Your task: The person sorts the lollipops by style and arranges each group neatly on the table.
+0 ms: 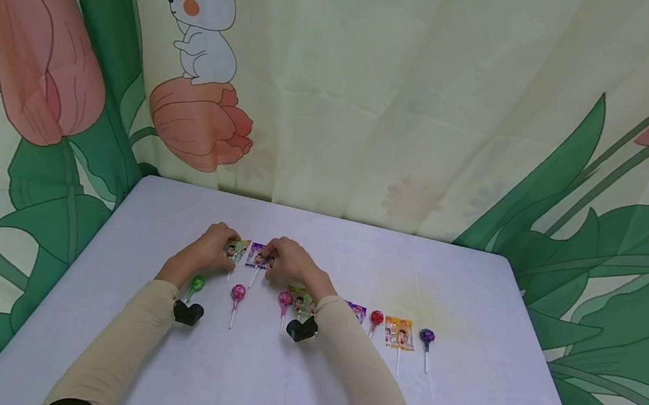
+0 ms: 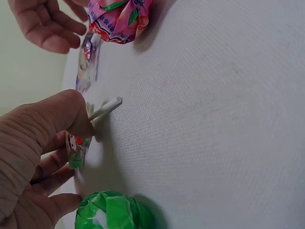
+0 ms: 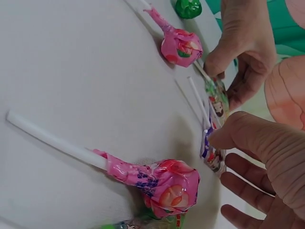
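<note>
My left hand (image 1: pixel 210 249) pinches a flat lollipop in a green wrapper (image 1: pixel 239 249) between thumb and fingers; its white stick (image 2: pixel 107 108) points toward me. Beside it, my right hand (image 1: pixel 292 263) holds the edge of a flat lollipop in a purple wrapper (image 1: pixel 258 257), thumb on top in the right wrist view. The two packets lie side by side near the table's back. Closer to me are a green ball lollipop (image 1: pixel 197 283) by the left wrist, a pink one (image 1: pixel 237 293) between the arms, and another pink one (image 1: pixel 285 299) below the right hand.
Under the right forearm lies another green-wrapped flat lollipop (image 1: pixel 300 303), partly hidden. Rightward come a purple packet (image 1: pixel 358 311), a red ball lollipop (image 1: pixel 376 317), an orange packet (image 1: pixel 399 333) and a purple ball lollipop (image 1: pixel 426 337). A white cloth covers the table (image 1: pixel 495 403); a printed curtain (image 1: pixel 363 98) hangs behind.
</note>
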The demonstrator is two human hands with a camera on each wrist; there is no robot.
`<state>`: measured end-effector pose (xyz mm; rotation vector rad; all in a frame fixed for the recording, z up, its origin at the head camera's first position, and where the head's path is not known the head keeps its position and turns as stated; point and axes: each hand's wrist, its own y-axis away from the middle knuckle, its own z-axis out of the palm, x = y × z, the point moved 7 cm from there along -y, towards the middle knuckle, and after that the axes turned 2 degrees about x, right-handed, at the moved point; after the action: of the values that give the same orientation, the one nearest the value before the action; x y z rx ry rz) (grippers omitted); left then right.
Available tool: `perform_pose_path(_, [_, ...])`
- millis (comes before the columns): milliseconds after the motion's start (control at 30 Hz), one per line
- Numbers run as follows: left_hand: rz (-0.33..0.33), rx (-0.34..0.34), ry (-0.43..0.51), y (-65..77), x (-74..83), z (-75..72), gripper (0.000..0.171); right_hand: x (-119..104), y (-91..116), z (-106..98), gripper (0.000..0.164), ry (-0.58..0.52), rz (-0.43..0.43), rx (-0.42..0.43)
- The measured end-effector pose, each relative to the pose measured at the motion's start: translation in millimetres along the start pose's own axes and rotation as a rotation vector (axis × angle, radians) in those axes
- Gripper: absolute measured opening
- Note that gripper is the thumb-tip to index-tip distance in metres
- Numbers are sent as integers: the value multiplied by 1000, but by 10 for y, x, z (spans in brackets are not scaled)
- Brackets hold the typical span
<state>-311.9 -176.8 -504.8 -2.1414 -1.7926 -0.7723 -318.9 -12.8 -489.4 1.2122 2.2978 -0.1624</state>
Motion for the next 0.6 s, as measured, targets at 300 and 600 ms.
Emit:
perform_pose_path(300, [-10,-6,17,4,-10,23,65,16,223,25,52,-96,8,24])
perform_pose_path(600, [-14,-3,15,12,-21,1,64,-30,390,16,52,-200,3,71])
